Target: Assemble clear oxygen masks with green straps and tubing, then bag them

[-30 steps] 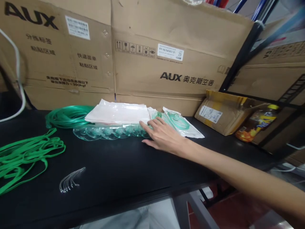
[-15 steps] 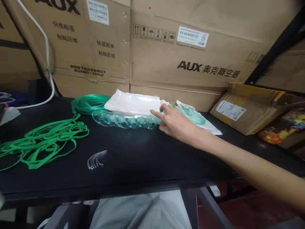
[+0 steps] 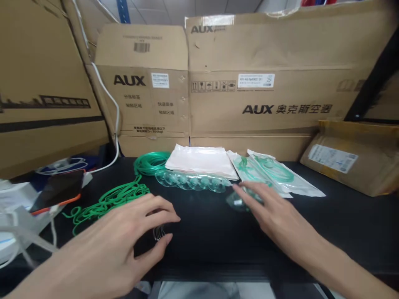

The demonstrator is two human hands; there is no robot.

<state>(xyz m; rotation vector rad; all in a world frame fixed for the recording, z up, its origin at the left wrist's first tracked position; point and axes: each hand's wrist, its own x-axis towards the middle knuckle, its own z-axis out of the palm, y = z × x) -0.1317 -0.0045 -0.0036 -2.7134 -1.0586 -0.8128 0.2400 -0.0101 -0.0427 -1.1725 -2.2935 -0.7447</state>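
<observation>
Two bare hands reach over a black counter (image 3: 202, 253). The right hand (image 3: 277, 214) has its fingers closed over a clear green mask (image 3: 238, 203), blurred and partly hidden, just in front of a row of similar masks (image 3: 193, 182). The left hand (image 3: 124, 234) is nearer the viewer, thumb and fingers curved apart; thin metal wires (image 3: 158, 233) show through that gap, and whether they are touched cannot be told. Green cord (image 3: 115, 199) lies tangled beyond the left hand, with a coil of green tubing (image 3: 150, 163) behind it, white sheets (image 3: 201, 159) beside that, and packets with green contents (image 3: 301, 182) further right. The smooth mask could slip if gripped only by its edge; a low sweep of the right hand might knock the overlapping row out of line, and the left hand could scatter the wires or snag the cord. Behind stand cardboard panels (image 3: 286, 56) printed "AUX" several times, once as "AUX 奥克斯空调", with handling symbols. The left panel also reads "快递面单 粘贴区域" and a line ending "300kgf". Its white sticker, and the label on the taped carton (image 3: 374, 151), are too small to read.
</observation>
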